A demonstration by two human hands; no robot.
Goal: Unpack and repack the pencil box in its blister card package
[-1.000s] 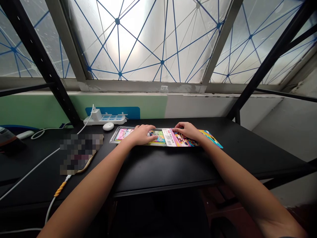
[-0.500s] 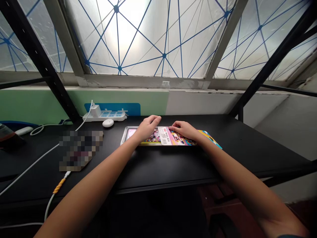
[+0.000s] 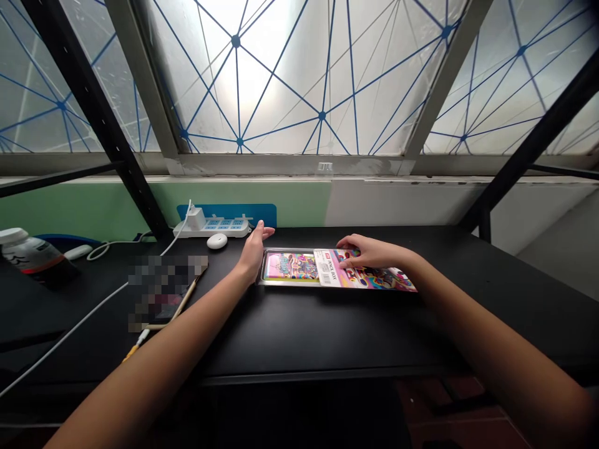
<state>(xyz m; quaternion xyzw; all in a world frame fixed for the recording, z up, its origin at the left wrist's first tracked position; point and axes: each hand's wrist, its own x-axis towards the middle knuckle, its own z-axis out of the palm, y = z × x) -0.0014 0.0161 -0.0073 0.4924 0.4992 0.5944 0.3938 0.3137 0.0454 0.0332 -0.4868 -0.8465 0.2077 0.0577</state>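
Frosted window panes [image 3: 281, 81] crossed by blue lines are noted behind a black tabletop [image 3: 304, 337], with a pale green and white wall below them. On the tabletop, right of centre and toward the wall side, a pencil box package is found lying flat. It is made up of a clear tray [image 3: 292, 267] with colourful printed contents and a bright patterned card sleeve [image 3: 369, 279], by which the right-hand portion is covered.

The package's long axis is set left to right, nearly parallel to the tabletop's front edge, with the right end slightly nearer that edge. The uncovered tray end is pointed left; the sleeved end is pointed right and is partly hidden by the right forearm. A white label [image 3: 326, 268] is carried at the sleeve's left end, its lettering set across the long axis.

The left hand [image 3: 254, 252] is held at the tray's left end, fingers extended and released; contact cannot be confirmed. The right hand [image 3: 367, 251] is laid over the sleeve, thumb on its face and fingers bent toward the far edge; whether a grasp is applied cannot be determined.

To the left, a white power strip [image 3: 213, 228] and a small white round case [image 3: 217, 241] are observed.
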